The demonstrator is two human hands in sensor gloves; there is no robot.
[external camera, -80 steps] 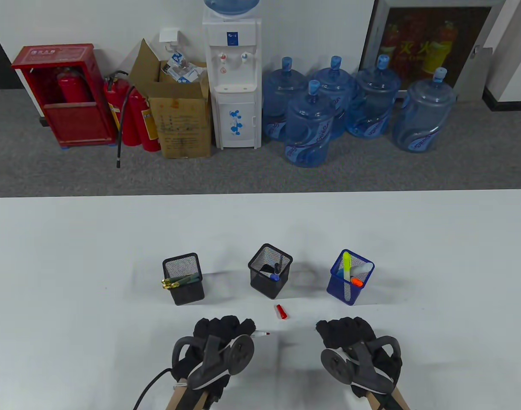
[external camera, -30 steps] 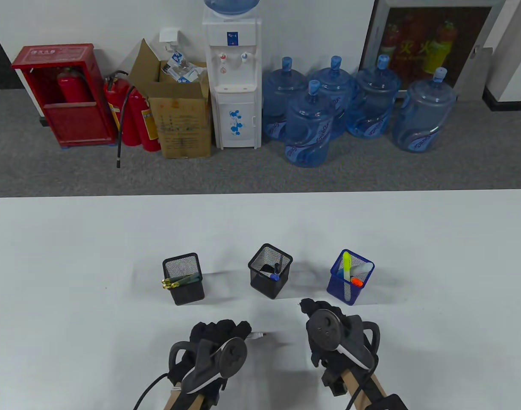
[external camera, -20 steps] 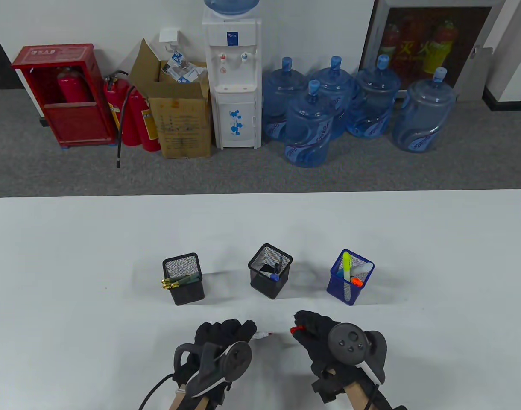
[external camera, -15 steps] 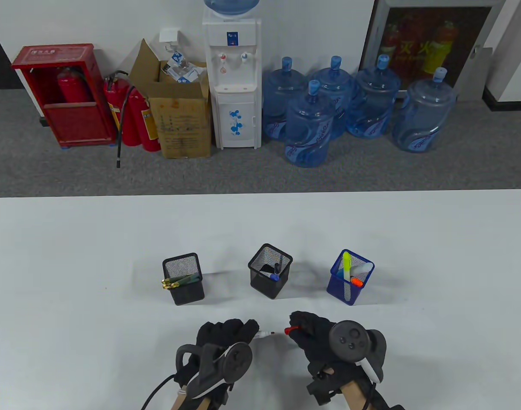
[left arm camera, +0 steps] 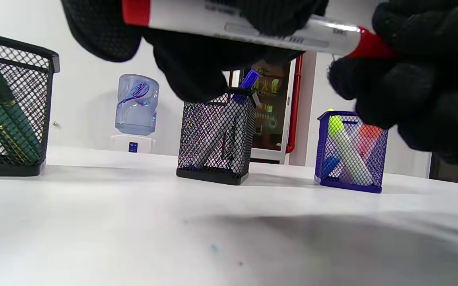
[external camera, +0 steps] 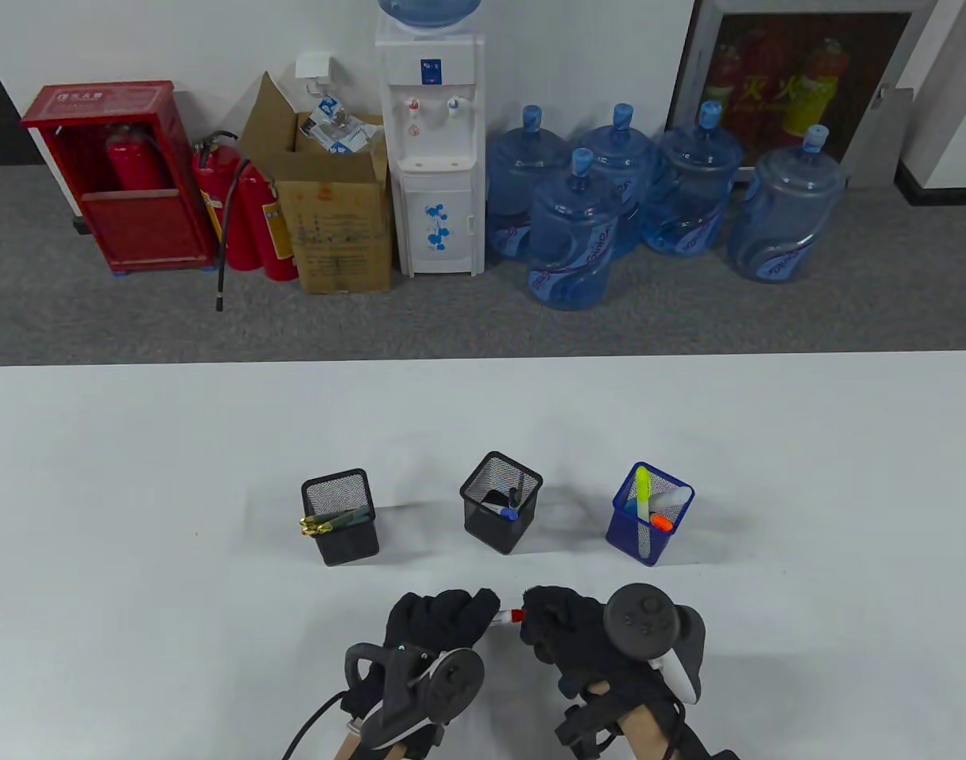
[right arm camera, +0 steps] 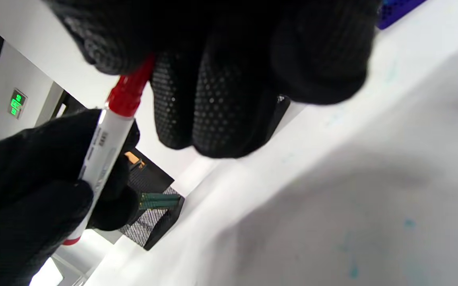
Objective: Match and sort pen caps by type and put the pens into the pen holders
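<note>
My left hand [external camera: 443,621] grips a white marker [left arm camera: 249,29] with red ends, held level just above the table in front of the holders. My right hand [external camera: 558,625] pinches the red cap [external camera: 517,615], which sits on the marker's right end [left arm camera: 370,47]; the two hands almost touch. In the right wrist view the red cap [right arm camera: 127,95] meets the white marker [right arm camera: 101,147] barrel. Behind stand the left black mesh holder [external camera: 340,518] with green pens, the middle black mesh holder [external camera: 500,501] with a blue-capped pen, and the blue mesh holder [external camera: 649,514] with highlighters.
The white table [external camera: 135,491] stretches wide on both sides and behind the holders. Past its far edge stand a water dispenser [external camera: 431,142], blue water jugs [external camera: 570,237], a cardboard box [external camera: 332,206] and fire extinguishers [external camera: 245,214] on the floor.
My right hand picked the red cap off the table, turned over and carried it left to the marker tip. My left hand shifted slightly right with the marker. The cap now sits on the tip.
</note>
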